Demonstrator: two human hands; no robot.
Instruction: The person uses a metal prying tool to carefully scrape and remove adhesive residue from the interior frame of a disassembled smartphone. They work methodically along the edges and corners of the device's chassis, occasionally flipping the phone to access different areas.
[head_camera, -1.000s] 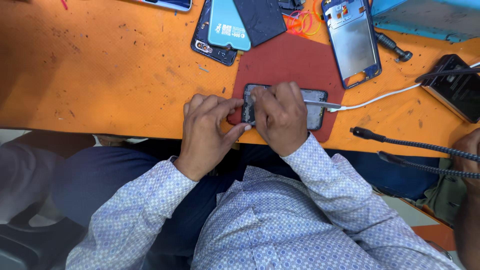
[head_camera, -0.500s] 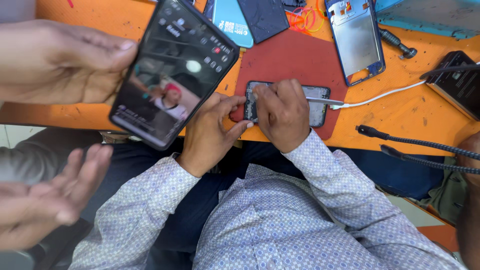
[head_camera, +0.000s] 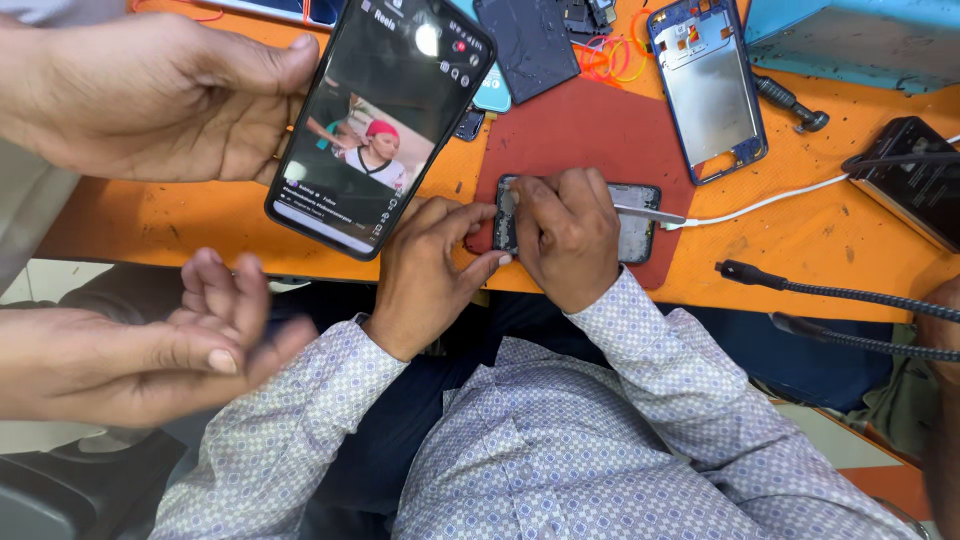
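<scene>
My left hand (head_camera: 430, 270) grips the left end of a dismantled phone (head_camera: 640, 235) lying on a red mat (head_camera: 590, 130). Over the phone's middle, my right hand (head_camera: 565, 240) has its fingers curled on the phone's left part. A thin metal tool (head_camera: 650, 213) sticks out from under that hand to the right, meeting a white cable (head_camera: 760, 203). Whether the hand holds the tool, I cannot tell. Most of the phone is hidden by my hands.
Another person's hand (head_camera: 140, 95) holds a lit phone (head_camera: 380, 120) over the orange table (head_camera: 820, 240) at left; their other hand (head_camera: 130, 350) hovers open below. A blue phone frame (head_camera: 708, 90), dark back cover (head_camera: 525, 40), screwdriver (head_camera: 790, 103), black phone (head_camera: 915, 180) and black cables (head_camera: 830, 292) lie around.
Another person's two hands came in from the left, bringing a lit phone, and have moved closer and higher. My hands have stayed on the dismantled phone.
</scene>
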